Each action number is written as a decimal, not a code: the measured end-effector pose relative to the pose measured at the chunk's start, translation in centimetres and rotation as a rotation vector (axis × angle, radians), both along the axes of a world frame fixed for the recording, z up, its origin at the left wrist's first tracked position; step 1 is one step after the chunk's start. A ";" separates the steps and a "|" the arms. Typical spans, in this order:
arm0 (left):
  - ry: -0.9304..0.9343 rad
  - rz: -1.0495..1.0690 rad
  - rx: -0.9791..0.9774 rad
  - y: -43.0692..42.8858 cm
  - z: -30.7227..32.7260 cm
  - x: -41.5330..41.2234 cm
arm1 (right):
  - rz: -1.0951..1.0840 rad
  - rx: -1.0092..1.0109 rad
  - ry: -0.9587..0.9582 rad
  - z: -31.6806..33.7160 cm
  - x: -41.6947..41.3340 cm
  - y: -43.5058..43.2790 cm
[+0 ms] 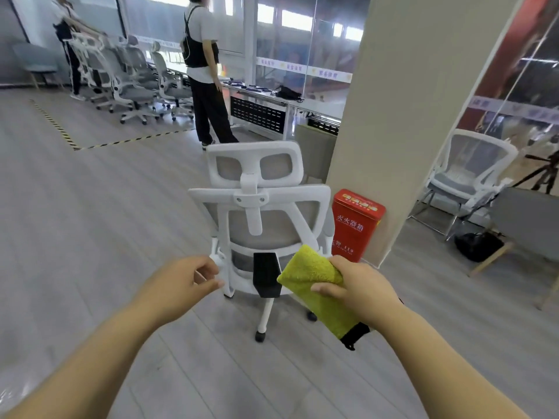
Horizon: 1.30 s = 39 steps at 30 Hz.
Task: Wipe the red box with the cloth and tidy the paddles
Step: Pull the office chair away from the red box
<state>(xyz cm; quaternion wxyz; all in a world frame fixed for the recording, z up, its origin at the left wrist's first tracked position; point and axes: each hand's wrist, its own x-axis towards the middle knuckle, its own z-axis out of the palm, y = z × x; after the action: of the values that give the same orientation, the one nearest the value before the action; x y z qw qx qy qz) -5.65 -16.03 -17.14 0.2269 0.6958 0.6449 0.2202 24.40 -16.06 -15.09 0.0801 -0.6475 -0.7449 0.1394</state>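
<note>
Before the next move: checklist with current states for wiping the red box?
1. Cloth gripped in right hand: ok.
2. Left hand free, holding nothing: ok.
3. Red box upright beside pillar: ok.
4. Path to red box clear: not ok, white chair stands in front, hiding its lower left edge.
5. Paddles located: cannot tell, none in view.

Bright daylight came through the far windows (290, 19) and glared there; the floor (90, 222) shone softly, and wide-angle distortion bent the frame's edges.
</note>
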 end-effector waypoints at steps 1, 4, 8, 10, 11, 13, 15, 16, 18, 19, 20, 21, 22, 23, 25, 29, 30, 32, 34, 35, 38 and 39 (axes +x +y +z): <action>-0.004 0.009 -0.007 1.2 -0.2 0.0 | 0.015 -0.009 -0.014 0.1 0.1 1.6; 0.011 0.015 -0.042 4.7 -1.1 -0.3 | 0.061 -0.052 -0.065 -0.5 -0.2 6.3; 0.038 0.014 -0.074 9.9 -1.9 -1.5 | 0.106 -0.095 -0.131 -1.7 -1.5 12.2; 0.026 0.008 -0.075 12.9 -2.2 -2.3 | 0.108 -0.086 -0.139 -2.1 -2.4 15.0; 0.019 0.003 -0.079 14.5 -2.3 -2.8 | 0.105 -0.083 -0.129 -2.3 -2.9 16.4; 0.012 -0.005 -0.079 17.8 -2.5 -3.7 | 0.096 -0.070 -0.105 -2.7 -3.8 19.4; 0.015 -0.016 -0.065 21.3 -2.7 -4.6 | 0.123 -0.020 -0.122 -2.6 -4.7 22.4; 0.023 -0.021 -0.059 23.0 -2.9 -5.0 | 0.137 0.012 -0.145 -2.6 -5.1 23.8; 0.066 -0.026 -0.024 26.3 -3.3 -5.7 | 0.161 0.065 -0.199 -2.9 -5.6 26.5; 0.090 -0.028 0.003 27.9 -3.7 -6.1 | 0.172 0.095 -0.209 -3.1 -5.7 27.8; 0.108 -0.030 0.027 29.4 -4.0 -6.3 | 0.178 0.116 -0.208 -3.4 -5.8 29.0; 0.124 -0.032 0.044 30.9 -4.3 -6.5 | 0.175 0.121 -0.204 -3.5 -5.9 30.0; 0.141 -0.035 0.056 32.2 -4.7 -6.6 | 0.167 0.119 -0.198 -3.5 -5.9 30.9; 0.162 -0.041 0.063 33.4 -5.0 -6.6 | 0.159 0.117 -0.197 -3.5 -5.9 31.8; 0.216 -0.062 0.079 35.5 -5.7 -6.7 | 0.139 0.056 -0.207 -3.3 -6.0 33.1; 0.302 -0.095 0.057 37.7 -6.7 -7.0 | 0.084 -0.081 -0.213 -3.2 -6.2 35.1; 0.293 -0.098 0.057 38.1 -6.9 -7.1 | 0.078 -0.083 -0.211 -3.3 -6.3 35.3; 0.249 -0.098 0.074 38.5 -7.2 -7.3 | 0.064 -0.089 -0.200 -3.8 -6.3 35.3; 0.226 -0.095 0.094 38.7 -7.4 -7.2 | 0.035 -0.097 -0.180 -4.5 -6.2 35.0; 0.220 -0.093 0.106 38.7 -7.3 -7.1 | 0.016 -0.096 -0.158 -4.8 -6.1 34.8; 0.198 -0.082 0.144 38.4 -7.3 -6.7 | -0.031 -0.084 -0.112 -5.4 -5.9 34.4; 0.196 -0.089 0.156 38.2 -7.4 -6.6 | -0.043 -0.081 -0.106 -5.5 -6.0 34.1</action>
<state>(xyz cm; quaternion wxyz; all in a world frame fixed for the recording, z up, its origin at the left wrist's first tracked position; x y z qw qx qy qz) -12.26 22.19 -24.54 0.1176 0.7575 0.6133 0.1905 18.43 18.08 -20.62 0.0170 -0.6726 -0.7277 0.1333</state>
